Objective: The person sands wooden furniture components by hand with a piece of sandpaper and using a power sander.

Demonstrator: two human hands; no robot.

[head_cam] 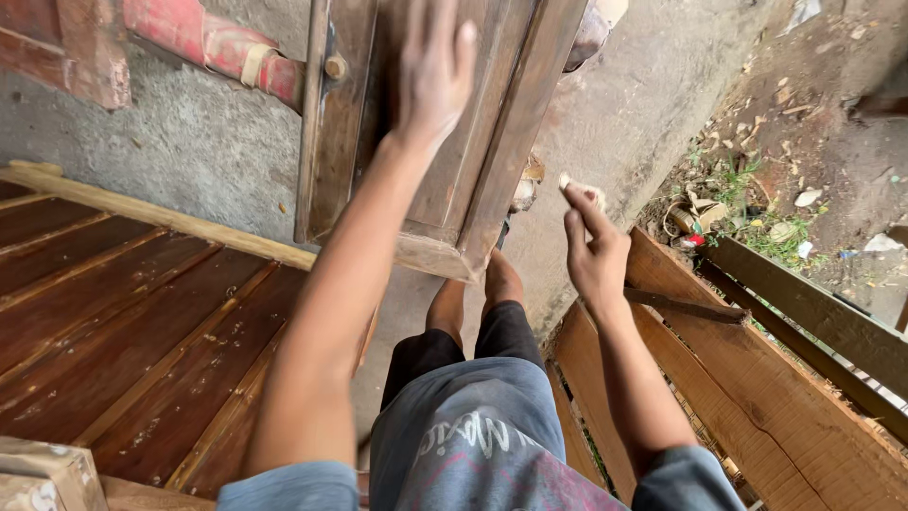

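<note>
Door panel (454, 142): upright, bare wood, seemingly mid-sanding
Left hand (435, 71): fingers spread flat on it
Right hand (594, 255): pinching small pale pad (579, 189) (sandpaper, perhaps) just beside edge

Open concrete floor (189, 142) between wooden door (463, 142) and slatted panel (123, 322) on the left. Tighter on the right: plank frame (757, 397) close beside right hand (594, 255). Left hand (433, 71) flat against door.

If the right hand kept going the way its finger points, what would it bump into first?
Probably the wooden panel: the right hand, pinching a small pale piece, points up and left toward the panel's edge. Depth is unclear, so it might pass in front.
</note>
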